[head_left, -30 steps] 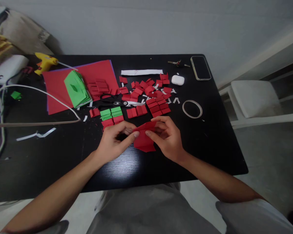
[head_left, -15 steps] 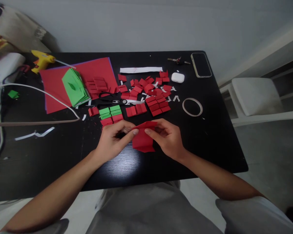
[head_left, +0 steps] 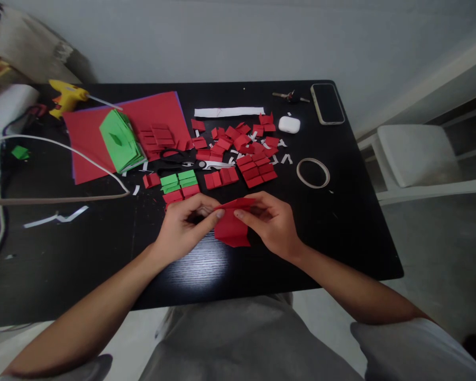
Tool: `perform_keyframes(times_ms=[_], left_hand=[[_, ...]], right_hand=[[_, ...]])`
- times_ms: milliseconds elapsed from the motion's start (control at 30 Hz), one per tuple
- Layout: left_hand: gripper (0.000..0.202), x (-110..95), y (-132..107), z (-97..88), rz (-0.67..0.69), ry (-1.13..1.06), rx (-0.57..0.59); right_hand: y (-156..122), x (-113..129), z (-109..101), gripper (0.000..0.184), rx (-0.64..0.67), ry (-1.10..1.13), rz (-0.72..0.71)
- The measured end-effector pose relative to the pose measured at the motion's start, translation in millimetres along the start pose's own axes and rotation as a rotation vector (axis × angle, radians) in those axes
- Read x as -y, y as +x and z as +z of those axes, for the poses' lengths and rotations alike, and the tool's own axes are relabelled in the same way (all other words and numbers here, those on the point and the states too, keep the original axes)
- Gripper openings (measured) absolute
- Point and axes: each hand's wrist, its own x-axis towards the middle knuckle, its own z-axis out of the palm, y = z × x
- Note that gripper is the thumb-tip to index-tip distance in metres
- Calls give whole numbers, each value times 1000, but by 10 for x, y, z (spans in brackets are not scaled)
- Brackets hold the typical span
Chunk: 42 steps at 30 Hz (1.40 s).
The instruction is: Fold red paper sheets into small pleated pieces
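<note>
My left hand and right hand pinch a creased red paper sheet between thumbs and fingers, over the glossy black wood-grained tabletop. Beyond lie folded red paper pieces, black-handled metal scissors and a rounded white case, seemingly closed. A pale cable loops across the left.

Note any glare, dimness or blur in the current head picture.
Head view: bright glare on the black table near the held red paper; head view: dim, greyish light overall; head view: small white scraps look soft, left hand and right hand without obvious motion smear.
</note>
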Motion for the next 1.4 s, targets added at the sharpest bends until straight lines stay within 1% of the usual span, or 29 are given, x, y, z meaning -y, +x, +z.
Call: perform_keyframes(times_ms=[67,200,267,333,433,500,700,900,1033,1200,1400], left_hand=[[8,-7,3,-1,-10,-15,-9],[11,-13,21,-8,-69,-43,-52],[12,-7,30,-12,-94,-59,-61],[13,0,35,-15,-107,-73,-59],[12,-1,37,-13,-115,-97,-49],[11,-9,36,-9,-124,-116,-38],[12,-25,33,-2,-173,-169,-8],[12,-19,30,1,-174,-178,17],[12,-8,27,4,-164,-191,22],[10,3,19,8,-153,-186,31],[16,-14,30,13,-171,-154,69]], right_hand=[[1,6,-3,30,35,39,17],[10,10,-4,51,111,135,62],[15,8,-3,56,133,147,74],[19,8,-3,51,130,142,72],[27,16,-7,36,105,132,73],[34,24,-14,31,90,118,89],[48,33,-24,29,54,106,139],[47,21,-15,28,40,118,155],[48,13,-13,28,50,135,149],[56,8,-14,28,74,96,143],[73,6,-36,25,83,105,179]])
